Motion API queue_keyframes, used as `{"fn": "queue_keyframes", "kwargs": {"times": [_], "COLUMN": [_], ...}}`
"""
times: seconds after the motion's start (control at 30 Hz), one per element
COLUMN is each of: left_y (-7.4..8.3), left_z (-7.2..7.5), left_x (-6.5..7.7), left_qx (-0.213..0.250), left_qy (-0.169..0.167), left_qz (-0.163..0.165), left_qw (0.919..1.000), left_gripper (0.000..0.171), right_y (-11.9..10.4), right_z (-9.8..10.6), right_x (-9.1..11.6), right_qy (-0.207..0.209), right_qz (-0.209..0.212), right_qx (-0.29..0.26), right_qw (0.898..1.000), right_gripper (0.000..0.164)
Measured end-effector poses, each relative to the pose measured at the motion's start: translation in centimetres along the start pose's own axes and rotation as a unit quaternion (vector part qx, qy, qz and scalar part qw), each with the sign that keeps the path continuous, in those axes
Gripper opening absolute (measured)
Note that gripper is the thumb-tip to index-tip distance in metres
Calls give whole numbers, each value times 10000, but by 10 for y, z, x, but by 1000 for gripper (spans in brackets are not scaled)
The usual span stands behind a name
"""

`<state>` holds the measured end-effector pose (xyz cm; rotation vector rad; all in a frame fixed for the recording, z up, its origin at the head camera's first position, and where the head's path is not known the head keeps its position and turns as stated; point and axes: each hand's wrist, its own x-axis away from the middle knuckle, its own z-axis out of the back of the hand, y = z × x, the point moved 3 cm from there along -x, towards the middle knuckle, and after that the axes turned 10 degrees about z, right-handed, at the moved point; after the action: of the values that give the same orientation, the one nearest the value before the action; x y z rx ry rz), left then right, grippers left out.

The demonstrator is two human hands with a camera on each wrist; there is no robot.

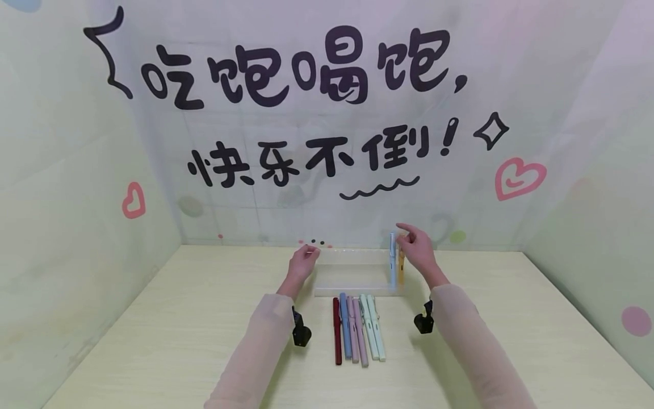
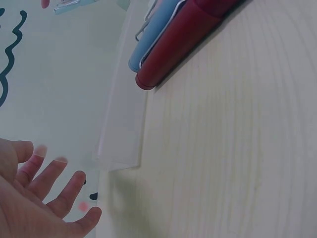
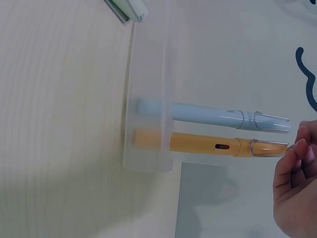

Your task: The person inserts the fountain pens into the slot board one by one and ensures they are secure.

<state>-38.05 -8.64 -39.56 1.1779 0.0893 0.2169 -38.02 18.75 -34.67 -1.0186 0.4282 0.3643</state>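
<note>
A translucent pen stand (image 1: 352,292) sits toward the back of the table. At its right end a light blue pen (image 1: 392,258) and an orange pen (image 3: 203,144) stand upright, their lower ends behind its frosted front. My right hand (image 1: 419,249) pinches the clip end of the orange pen with thumb and finger. By the stand's left end is my left hand (image 1: 304,261); its fingers are spread and hold nothing in the left wrist view, and whether they touch the stand I cannot tell. In front lie a dark red pen (image 1: 337,332), a blue pen (image 1: 346,326), two mauve pens (image 1: 355,335) and two mint pens (image 1: 371,329).
The pale wood-grain table (image 1: 194,329) runs back to a printed cloth wall (image 1: 306,216) close behind the stand. Similar cloth walls rise on the left and right. Black wrist cameras (image 1: 301,334) hang below both sleeves.
</note>
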Motion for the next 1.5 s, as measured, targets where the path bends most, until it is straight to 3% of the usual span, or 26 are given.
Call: {"fn": "queue_keyframes", "kwargs": {"times": [0.2, 0.23, 0.6, 1.07, 1.27, 1.5], "left_y": [2, 5, 5, 6, 5, 4], "left_z": [2, 2, 1, 1, 1, 2], "left_x": [2, 5, 6, 7, 6, 5], "left_qx": [-92, -180, -159, -106, -91, -94], "left_qy": [58, 30, 21, 44, 36, 33], "left_qz": [-21, 178, 144, 174, 140, 149], "left_qw": [9999, 9997, 9998, 9998, 9999, 9998], "left_gripper": [27, 26, 26, 24, 24, 24], "right_y": [0, 0, 2, 10, 11, 9], "right_z": [-2, -4, -17, -33, -41, -51], "right_x": [9, 11, 38, 69, 76, 80], "right_qy": [-176, -230, -913, -2153, -2646, -2685], "right_qz": [135, 150, 136, 54, -70, -253], "right_qx": [-291, -333, -584, -801, -545, -39], "right_qw": [9993, 9991, 9940, 9732, 9628, 9629], "right_gripper": [28, 28, 21, 24, 20, 15]}}
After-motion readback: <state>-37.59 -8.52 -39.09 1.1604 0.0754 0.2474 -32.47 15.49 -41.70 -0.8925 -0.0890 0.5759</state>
